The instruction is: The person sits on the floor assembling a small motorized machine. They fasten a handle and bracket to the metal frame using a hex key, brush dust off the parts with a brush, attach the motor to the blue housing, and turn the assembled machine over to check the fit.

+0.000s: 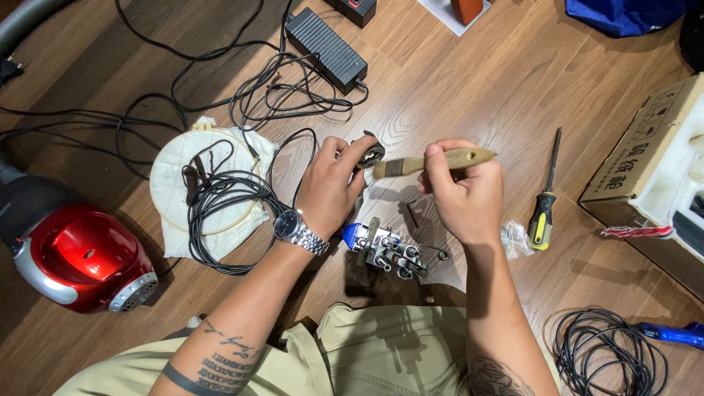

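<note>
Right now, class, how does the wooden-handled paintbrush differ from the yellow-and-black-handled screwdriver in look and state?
The wooden-handled paintbrush is held off the floor in the right hand, lying roughly level; the yellow-and-black-handled screwdriver rests untouched on the wooden floor, pointing away from the person. The paintbrush has a plain tan handle and dark bristles; the screwdriver has a slim dark metal shaft. Both are long, slender hand tools.

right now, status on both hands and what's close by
Left hand grips a small dark metal part. Right hand holds a wooden-handled brush, bristles at the part. Metal mechanism on floor below; screwdriver to the right.
</note>
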